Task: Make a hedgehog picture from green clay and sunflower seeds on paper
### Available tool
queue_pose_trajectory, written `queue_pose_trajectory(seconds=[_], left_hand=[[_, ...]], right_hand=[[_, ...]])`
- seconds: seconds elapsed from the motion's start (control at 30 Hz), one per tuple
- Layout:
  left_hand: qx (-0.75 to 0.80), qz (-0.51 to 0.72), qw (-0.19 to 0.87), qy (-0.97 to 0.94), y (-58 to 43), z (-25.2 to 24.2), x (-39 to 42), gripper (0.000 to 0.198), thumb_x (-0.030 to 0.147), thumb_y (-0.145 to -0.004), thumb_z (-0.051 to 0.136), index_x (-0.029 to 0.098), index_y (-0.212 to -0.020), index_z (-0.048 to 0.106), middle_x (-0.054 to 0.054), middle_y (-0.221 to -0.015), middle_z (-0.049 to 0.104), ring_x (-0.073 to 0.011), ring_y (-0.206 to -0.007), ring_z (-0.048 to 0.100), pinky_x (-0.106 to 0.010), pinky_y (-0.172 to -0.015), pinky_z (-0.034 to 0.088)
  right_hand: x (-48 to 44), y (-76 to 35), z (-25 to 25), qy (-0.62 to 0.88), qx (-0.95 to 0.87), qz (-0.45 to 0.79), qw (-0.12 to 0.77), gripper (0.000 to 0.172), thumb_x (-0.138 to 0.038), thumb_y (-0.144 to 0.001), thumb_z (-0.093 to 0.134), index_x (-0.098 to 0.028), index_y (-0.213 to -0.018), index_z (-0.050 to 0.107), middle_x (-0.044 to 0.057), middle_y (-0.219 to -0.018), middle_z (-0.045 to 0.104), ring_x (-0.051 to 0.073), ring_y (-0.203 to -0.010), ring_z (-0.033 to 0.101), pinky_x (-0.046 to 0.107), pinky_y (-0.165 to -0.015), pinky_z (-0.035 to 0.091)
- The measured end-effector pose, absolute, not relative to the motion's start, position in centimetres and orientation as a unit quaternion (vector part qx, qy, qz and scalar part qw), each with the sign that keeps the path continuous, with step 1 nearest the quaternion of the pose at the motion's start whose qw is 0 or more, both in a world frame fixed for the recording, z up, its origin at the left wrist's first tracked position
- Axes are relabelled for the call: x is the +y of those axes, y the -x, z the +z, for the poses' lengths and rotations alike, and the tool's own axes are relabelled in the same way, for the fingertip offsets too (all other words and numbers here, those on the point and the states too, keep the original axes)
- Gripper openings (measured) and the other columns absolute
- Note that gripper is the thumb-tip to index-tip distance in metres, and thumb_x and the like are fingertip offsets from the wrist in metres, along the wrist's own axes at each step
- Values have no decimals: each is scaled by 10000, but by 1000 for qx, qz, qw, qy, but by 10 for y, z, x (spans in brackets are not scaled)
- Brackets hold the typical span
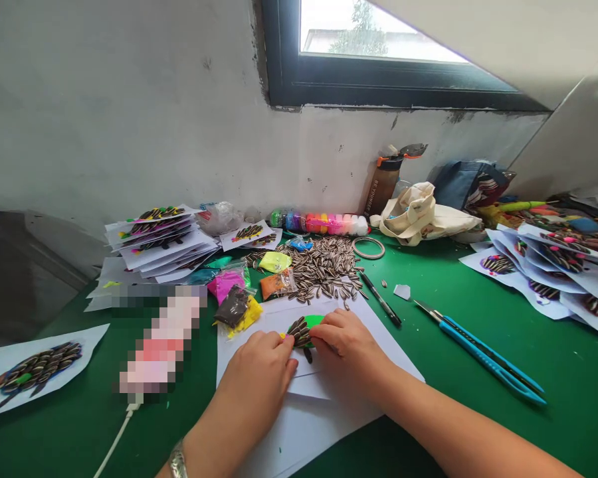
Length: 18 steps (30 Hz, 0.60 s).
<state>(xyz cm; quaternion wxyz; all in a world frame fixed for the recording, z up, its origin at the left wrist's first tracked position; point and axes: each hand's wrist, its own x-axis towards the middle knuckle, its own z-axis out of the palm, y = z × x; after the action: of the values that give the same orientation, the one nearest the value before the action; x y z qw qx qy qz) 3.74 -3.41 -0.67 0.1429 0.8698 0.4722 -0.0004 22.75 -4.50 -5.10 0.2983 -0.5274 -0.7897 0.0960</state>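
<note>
**Q:** Where does the workpiece lie, and what is it?

**A:** The seed-covered clay piece (299, 332) lies on a white paper sheet (311, 431). Striped sunflower seeds overlap on it in rows, and a green clay patch (315, 321) shows at its right end.

**Q:** What is the state of the hands?

**A:** The left hand (262, 364) and right hand (346, 345) close on the piece from either side, curled rather than spread. The left fingertips (285, 338) press at its left end, and the right fingers (323, 325) bear on its right side. The hands hide the underside, so thumb contact cannot be told.

**Q:** How will it handle?

**A:** It appears light and soft. The clay should yield to pressure, while the smooth, stiff seeds may slip or lift. The safest hold is probably the clay margin or the paper beneath, not the seated seeds.

**Q:** What surrounds it?

**A:** Just beyond the piece lies a heap of loose sunflower seeds (323, 272), with bags of colored clay (276, 282) to its left. To the right lie a black craft knife (381, 300) and, farther out, blue-handled scissors (488, 352). Seed-decorated paper cards (154, 242) are stacked well left of the piece.
</note>
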Motion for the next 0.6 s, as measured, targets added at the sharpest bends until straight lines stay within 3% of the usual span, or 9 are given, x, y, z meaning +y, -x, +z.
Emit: queue_pose_trajectory(seconds=[0.6], left_hand=[[471, -1, 142, -871, -33, 4, -35, 268, 252, -934, 462, 187, -1107, 657, -83, -996, 691, -285, -992, 605, -442, -858, 480]], right_hand=[[-35, -248, -40, 569, -763, 65, 299, 175, -119, -866, 578, -198, -827, 730, 34, -763, 652, 157, -756, 558, 260, -708, 381]])
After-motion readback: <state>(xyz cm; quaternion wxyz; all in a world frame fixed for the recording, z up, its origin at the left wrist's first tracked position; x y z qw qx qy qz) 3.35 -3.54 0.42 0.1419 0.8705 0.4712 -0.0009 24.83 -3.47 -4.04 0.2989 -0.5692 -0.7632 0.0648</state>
